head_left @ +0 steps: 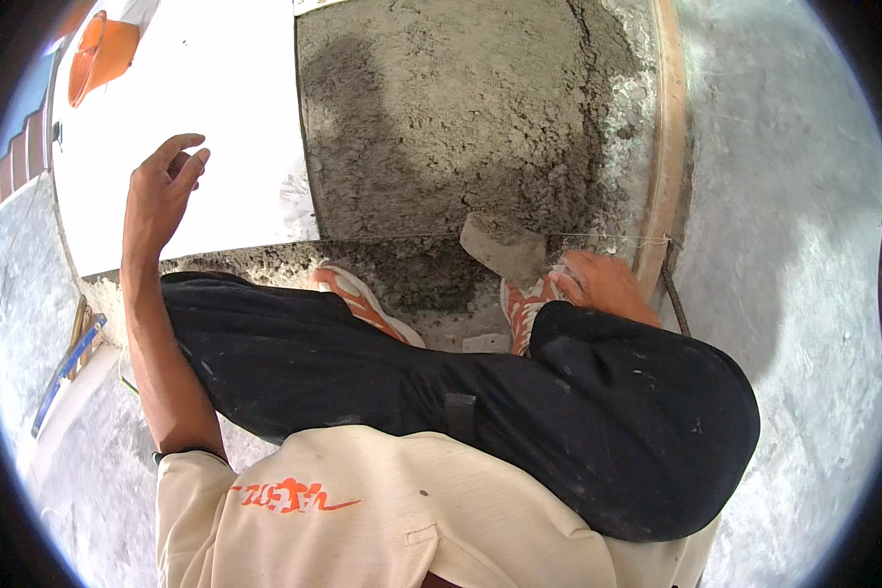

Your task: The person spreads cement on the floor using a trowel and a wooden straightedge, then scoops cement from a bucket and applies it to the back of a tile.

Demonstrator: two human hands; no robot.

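My right hand point(598, 279) is closed round a trowel beside my shoe; the handle is mostly hidden in the fist. Grey wet mortar coats the trowel blade point(505, 247), which rests at the near edge of the rough mortar bed point(461, 118). My left hand point(167, 186) hangs over a large white tile point(230, 98), fingers loosely bent with nothing in them. A thin string point(608, 235) runs across the near edge of the bed and passes by the trowel.
An orange bucket point(118, 51) lies tipped at the far left. A wooden strip point(668, 127) borders the bed on the right, with a dark metal rod point(674, 299) at its near end. Grey concrete floor point(784, 196) extends rightward. A blue-edged long tool point(67, 374) lies at left.
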